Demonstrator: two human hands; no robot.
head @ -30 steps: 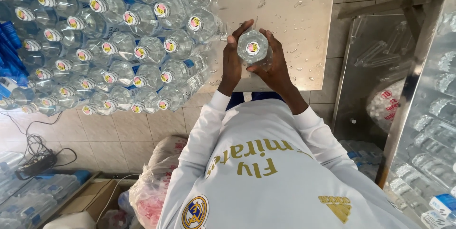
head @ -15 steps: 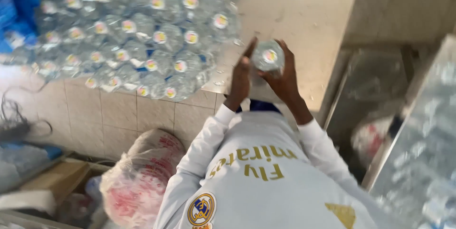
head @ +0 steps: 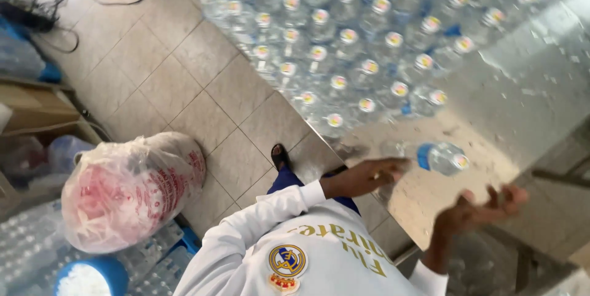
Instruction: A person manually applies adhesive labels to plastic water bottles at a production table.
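A clear plastic water bottle with a blue label and a sealed cap sits near the front of the wet steel table, apart from the big cluster. My left hand stretches toward it with its fingers out, stopping just short of its blue band. My right hand hovers below and to the right of the bottle, palm up, fingers spread and holding nothing. The picture is motion-blurred.
Several capped bottles crowd the far side of the table. On the tiled floor lie a clear bag of pink caps, a blue tub of white caps, bottle packs, a cardboard box and cables.
Both hands held the bottle upright together; now they have let go and spread apart, the bottle resting on the table. The camera has swung left and tilted.
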